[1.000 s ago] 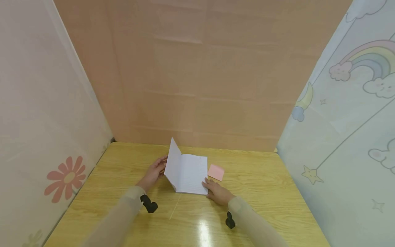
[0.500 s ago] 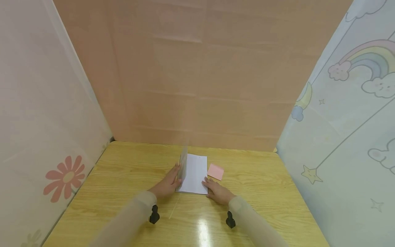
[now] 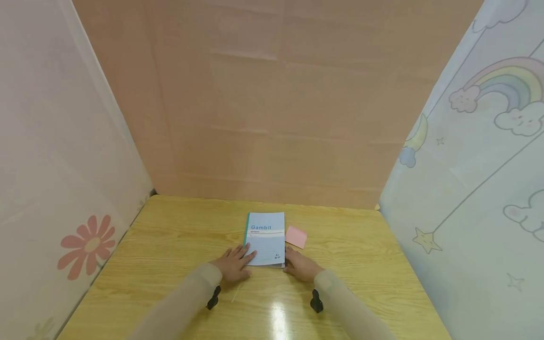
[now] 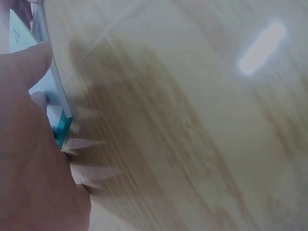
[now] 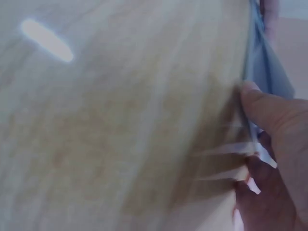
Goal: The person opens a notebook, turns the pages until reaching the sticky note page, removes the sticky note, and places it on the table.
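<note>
From the head view I see a wooden table (image 3: 170, 245) boxed in by cloth walls. The notebook (image 3: 265, 238) lies shut, a pink sticky note (image 3: 296, 236) just beside it. I judge the closing step done; next calls for letting go or squaring it.

Left wrist view: my left hand (image 4: 29, 159) rests flat-fingered on the notebook's near-left corner.

Right wrist view: my right hand (image 5: 274, 159) touches its right edge, thumb against it, gripping nothing.

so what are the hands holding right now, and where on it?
The closed blue notebook lies flat on the table. The left hand rests fingers on its near left corner; the right hand touches its near right corner. Neither hand lifts it.
</note>
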`<control>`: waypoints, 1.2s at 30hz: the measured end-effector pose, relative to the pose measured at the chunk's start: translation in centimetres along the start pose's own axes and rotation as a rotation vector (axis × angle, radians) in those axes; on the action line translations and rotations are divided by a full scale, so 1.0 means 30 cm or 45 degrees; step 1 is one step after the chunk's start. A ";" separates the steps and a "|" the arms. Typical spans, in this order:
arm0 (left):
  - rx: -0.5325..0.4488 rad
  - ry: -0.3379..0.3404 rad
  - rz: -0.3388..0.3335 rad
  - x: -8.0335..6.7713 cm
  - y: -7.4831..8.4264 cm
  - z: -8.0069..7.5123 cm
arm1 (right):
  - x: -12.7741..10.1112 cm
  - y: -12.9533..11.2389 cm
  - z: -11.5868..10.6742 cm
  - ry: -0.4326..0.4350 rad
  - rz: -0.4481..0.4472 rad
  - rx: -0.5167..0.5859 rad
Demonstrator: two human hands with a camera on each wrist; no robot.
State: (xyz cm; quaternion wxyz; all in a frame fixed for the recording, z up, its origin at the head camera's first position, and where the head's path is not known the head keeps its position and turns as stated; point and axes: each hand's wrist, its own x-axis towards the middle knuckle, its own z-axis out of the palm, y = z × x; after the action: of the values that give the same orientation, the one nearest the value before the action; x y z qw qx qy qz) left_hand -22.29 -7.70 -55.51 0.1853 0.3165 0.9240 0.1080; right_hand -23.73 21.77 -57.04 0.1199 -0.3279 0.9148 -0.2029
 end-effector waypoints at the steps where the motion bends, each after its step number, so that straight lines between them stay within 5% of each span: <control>1: 0.000 -0.006 -0.004 0.000 0.004 -0.006 | -0.002 0.000 -0.006 0.003 0.016 -0.014; 11: -0.020 0.010 -0.020 0.025 -0.024 0.025 | -0.014 -0.060 -0.090 0.230 0.338 0.015; 15: -0.035 0.005 -0.018 0.021 -0.024 0.023 | -0.001 -0.069 -0.066 0.248 0.216 -0.052; 19: -0.042 -0.001 -0.019 0.016 -0.014 0.017 | 0.007 -0.065 -0.012 0.150 0.082 -0.194; 26: -0.008 0.006 -0.022 0.011 0.000 0.019 | -0.007 -0.058 0.045 -0.035 0.115 -0.217; 36: -0.008 0.031 -0.051 -0.006 0.028 0.012 | -0.018 -0.093 0.015 -0.003 0.059 -0.198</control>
State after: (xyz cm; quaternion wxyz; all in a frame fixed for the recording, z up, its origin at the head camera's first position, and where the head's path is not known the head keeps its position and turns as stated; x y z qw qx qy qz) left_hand -21.54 -7.12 -55.51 0.1771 0.2958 0.9321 0.1112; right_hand -21.64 20.02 -56.13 0.0997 -0.3151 0.9351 -0.1281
